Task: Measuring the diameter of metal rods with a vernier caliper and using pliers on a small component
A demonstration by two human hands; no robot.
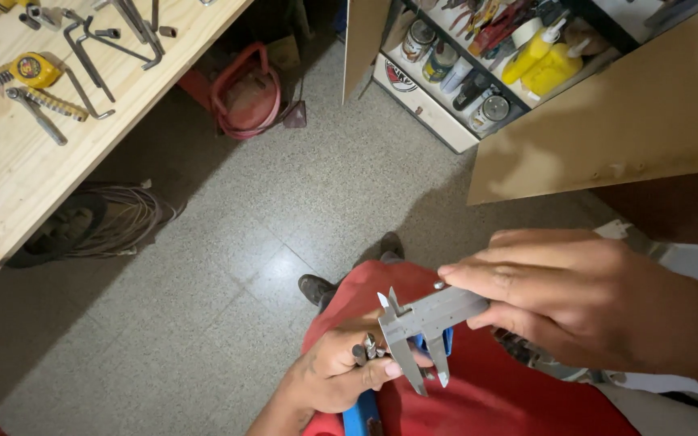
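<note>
My right hand (575, 303) grips the beam of a grey metal caliper (422, 323), whose jaws point down toward my lap. My left hand (341, 371) sits just below it and pinches several small dark metal bits (365, 350) between thumb and fingers, right beside the caliper's lower jaws. Whether a bit sits between the jaws I cannot tell. Both hands hover over red cloth (478, 387) covering my legs, with a blue object (361, 416) partly hidden under the left hand.
A wooden workbench (18, 169) at upper left carries hex keys (98, 48), a yellow tape measure (34, 70) and a wrench. An open wooden cabinet (607, 121) at upper right holds cans and yellow bottles. Coiled cable (98, 222) and a red band (244, 93) lie on the speckled floor.
</note>
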